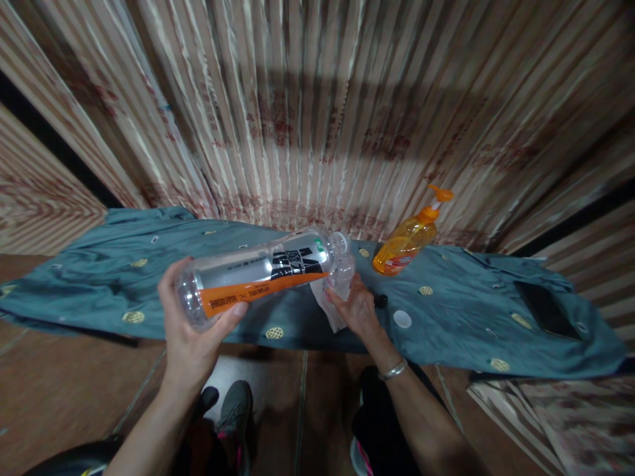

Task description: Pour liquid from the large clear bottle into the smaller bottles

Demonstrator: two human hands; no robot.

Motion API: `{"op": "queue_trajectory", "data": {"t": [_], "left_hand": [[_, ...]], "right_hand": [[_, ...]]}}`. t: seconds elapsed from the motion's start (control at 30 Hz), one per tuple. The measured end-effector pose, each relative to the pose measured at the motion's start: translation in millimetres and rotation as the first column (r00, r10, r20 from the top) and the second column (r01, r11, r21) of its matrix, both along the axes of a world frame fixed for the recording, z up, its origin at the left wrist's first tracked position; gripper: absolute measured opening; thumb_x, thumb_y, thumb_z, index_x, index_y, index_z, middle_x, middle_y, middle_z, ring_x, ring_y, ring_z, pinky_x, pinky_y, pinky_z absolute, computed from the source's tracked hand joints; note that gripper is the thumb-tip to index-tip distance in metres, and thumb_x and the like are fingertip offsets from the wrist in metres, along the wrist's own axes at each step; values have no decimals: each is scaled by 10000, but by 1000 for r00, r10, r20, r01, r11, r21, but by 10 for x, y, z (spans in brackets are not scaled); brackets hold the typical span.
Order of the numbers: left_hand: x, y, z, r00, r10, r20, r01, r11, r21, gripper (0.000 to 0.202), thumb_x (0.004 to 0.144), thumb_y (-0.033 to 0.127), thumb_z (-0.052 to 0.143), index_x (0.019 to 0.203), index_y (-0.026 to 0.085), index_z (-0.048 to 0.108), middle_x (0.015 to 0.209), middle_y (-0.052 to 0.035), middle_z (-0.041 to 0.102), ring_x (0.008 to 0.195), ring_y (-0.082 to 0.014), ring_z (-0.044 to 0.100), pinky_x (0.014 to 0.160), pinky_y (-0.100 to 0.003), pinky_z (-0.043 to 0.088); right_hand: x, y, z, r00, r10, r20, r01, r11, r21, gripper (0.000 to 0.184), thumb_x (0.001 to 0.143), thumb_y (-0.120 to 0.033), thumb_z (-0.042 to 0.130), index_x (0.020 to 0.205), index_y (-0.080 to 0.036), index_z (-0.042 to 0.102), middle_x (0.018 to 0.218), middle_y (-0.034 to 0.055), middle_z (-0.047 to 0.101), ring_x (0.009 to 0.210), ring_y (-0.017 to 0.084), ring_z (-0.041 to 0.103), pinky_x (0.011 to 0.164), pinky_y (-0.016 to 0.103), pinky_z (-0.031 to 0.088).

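My left hand (191,330) grips the base of a clear plastic bottle (258,271) with an orange and black label, held on its side with its open mouth pointing right. My right hand (354,307) holds a small clear plastic bag (340,281) right under the bottle's mouth, fingers closed on it. A white bottle cap (402,319) and a small black object (381,301) lie on the cloth just right of my right hand.
A teal cloth (119,277) covers a low surface across the view. An orange pump dispenser bottle (409,241) stands at the back right. A dark phone (546,309) lies at the cloth's right end. Striped curtains hang behind. My feet show below.
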State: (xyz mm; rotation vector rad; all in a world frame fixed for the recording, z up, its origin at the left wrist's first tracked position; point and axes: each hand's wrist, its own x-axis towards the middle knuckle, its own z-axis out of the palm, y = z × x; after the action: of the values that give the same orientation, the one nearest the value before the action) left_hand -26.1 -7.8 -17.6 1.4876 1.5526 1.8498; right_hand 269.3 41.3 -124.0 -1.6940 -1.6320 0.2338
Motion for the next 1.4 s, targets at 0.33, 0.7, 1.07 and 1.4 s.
{"op": "queue_trajectory", "data": {"t": [0.33, 0.7, 1.07, 1.4], "left_hand": [[14, 0, -26, 998, 22, -66, -20, 999, 27, 1016, 518, 691, 959, 1400, 327, 611, 1389, -80, 639, 1243, -341, 642, 1077, -574, 555], [56, 3, -1, 995, 19, -95, -15, 999, 44, 1019, 533, 694, 951, 1413, 321, 600, 1397, -89, 625, 1281, -369, 629, 1121, -614, 534], [64, 21, -10, 996, 4, -88, 1, 998, 57, 1029, 515, 623, 989, 1411, 296, 603, 1378, -91, 634, 1244, -337, 635, 1085, -585, 533], [106, 16, 7, 1000, 1, 17, 0, 999, -46, 1087, 463, 634, 1001, 1396, 265, 584, 1402, -118, 613, 1295, -378, 602, 1165, -658, 463]], "right_hand": [[8, -9, 73, 999, 5, -47, -7, 999, -38, 457, 891, -389, 748, 1294, -229, 602, 1095, 156, 790, 994, 363, 778, 880, 574, 650], [-3, -20, 106, 996, 8, -90, -13, 998, -59, 479, 889, -398, 751, 1300, -210, 595, 1131, 181, 797, 1047, 379, 780, 945, 602, 640], [-14, -30, 180, 993, -2, -121, -11, 994, -104, 484, 879, -401, 760, 1281, -184, 599, 1151, 200, 800, 1068, 383, 796, 952, 572, 653], [-5, -22, 179, 993, -23, -118, 8, 992, -128, 494, 864, -424, 768, 1273, -197, 607, 1123, 199, 798, 1063, 406, 793, 964, 584, 641]]}}
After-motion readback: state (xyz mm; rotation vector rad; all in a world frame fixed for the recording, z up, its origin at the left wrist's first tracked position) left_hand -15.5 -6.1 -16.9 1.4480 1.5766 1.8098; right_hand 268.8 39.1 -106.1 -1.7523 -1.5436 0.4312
